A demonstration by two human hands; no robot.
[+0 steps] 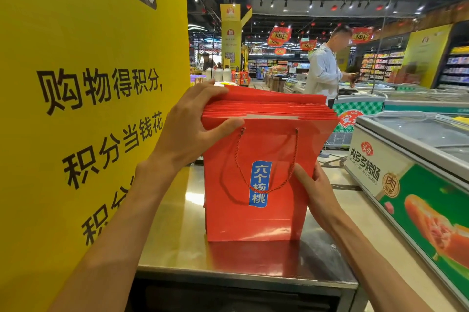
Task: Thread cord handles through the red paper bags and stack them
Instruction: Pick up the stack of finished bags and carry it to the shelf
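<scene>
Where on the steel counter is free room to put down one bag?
Bare steel counter lies left of the red bags, beside the yellow pillar, and in front, towards the near edge. The right side is crowded by the right hand.

A shiny stainless-steel worktop (177,230) carries an upright stack of flat red paper bags (253,220), their bottom edges resting on the metal and mirrored in it.
</scene>
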